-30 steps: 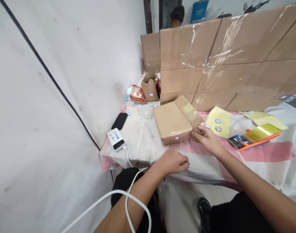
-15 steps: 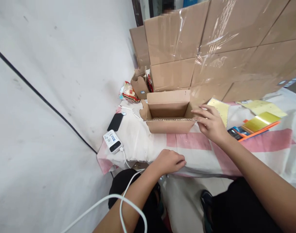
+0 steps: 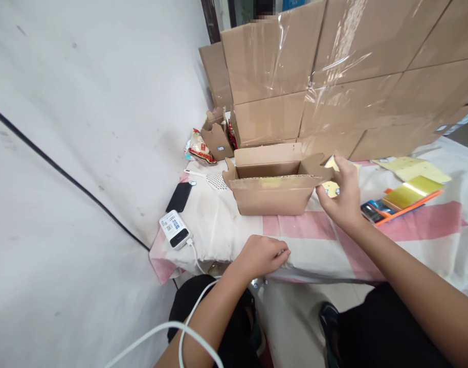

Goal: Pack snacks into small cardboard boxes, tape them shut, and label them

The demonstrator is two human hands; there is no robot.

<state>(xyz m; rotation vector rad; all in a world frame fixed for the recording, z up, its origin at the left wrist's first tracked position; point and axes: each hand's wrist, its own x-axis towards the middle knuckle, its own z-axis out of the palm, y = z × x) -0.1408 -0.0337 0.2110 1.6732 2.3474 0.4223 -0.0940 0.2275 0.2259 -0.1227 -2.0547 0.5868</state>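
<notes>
Your right hand point(image 3: 343, 197) pinches the right end flap of the box point(image 3: 274, 186), fingers closed on the card; your left hand point(image 3: 261, 255) rests curled on the tabletop point(image 3: 372, 240) edge, gripping nothing I can see. Box stands open-topped mid-tabletop, flaps up, seemingly empty; closing remains. Half a second back, your right hand lay flatter against that corner, flap less spread.

The open box point(image 3: 274, 186) hides its floor; left hand point(image 3: 261, 255) fingers curl under, unseen.
</notes>
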